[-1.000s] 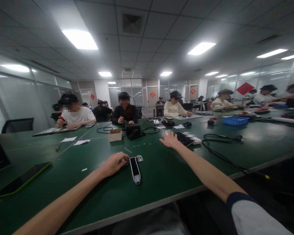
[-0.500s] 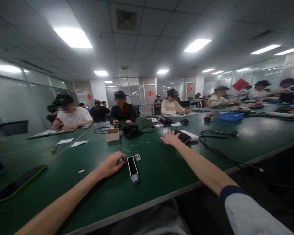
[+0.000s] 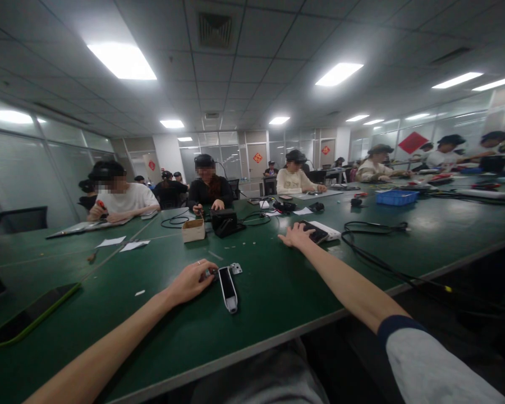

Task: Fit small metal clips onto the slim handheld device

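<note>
On the green table [image 3: 269,303] lies a long, narrow silver-edged piece [image 3: 228,289] with a dark middle and a rounded near end. A small metal plate with holes [image 3: 236,269] sits at its far end. Beside that end rests my left hand [image 3: 193,278], its fingers curled together against a small dark bit; what they pinch is mostly hidden. Farther right, my right hand [image 3: 295,235] lies with spread fingers on the table and over the edge of a black phone-like slab [image 3: 316,233]. A white flat block [image 3: 330,231] is against the slab's right side.
Black cables [image 3: 362,255] run along the right. Ahead stand a small cardboard box [image 3: 193,230] and a black device [image 3: 226,223]; a blue basket [image 3: 396,198] is farther right. A green-edged phone [image 3: 33,314] lies at left. Several people sit across the table.
My right hand has shifted very slightly on the table beside the black slab. The left hand and the silver-edged piece stay put; the view has tilted slightly.
</note>
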Available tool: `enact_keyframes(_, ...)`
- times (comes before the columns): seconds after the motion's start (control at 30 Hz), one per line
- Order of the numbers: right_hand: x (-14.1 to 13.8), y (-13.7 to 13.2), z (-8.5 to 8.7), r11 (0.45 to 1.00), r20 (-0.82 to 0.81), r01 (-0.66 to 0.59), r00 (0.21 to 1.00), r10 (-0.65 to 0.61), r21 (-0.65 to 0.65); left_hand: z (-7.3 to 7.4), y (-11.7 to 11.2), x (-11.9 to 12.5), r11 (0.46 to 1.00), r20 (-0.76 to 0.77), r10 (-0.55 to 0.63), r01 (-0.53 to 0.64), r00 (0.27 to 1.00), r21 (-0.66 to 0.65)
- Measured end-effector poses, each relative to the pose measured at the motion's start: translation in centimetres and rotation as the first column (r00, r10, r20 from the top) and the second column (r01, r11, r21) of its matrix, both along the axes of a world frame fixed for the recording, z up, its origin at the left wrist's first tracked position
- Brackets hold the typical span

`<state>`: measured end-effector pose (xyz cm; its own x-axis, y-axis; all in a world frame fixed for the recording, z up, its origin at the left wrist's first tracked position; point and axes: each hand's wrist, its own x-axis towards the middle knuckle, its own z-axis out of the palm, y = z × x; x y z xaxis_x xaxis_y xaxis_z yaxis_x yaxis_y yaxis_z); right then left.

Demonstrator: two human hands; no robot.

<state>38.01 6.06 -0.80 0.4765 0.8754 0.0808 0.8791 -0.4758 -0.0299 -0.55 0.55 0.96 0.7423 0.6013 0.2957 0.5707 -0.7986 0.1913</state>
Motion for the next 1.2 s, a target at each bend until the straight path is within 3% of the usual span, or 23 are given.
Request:
enact_keyframes(0.5, -3.6, -0.3, -0.4, 0.974, 0.086, -0.222, 0.972, 0.218, 0.038, 0.1, -0.2, 0.3, 0.999, -0.005, 0.024, -0.024, 1.000, 0.029)
enact_keyframes(0.93, -3.4, -0.4, -0.3, 0.973, 0.044, -0.230, 0.972, 0.229, 0.019, -1.0, 0.8, -0.1, 0.999, 0.012, 0.004, -0.004, 1.000, 0.034)
enact_keyframes(1.2, -3.4, -0.3, -0.4, 0.974, 0.031, -0.225, 0.974, 0.225, 0.008, -0.6, 0.5, 0.0, 1.000, 0.011, 0.000, 0.000, 1.000, 0.025)
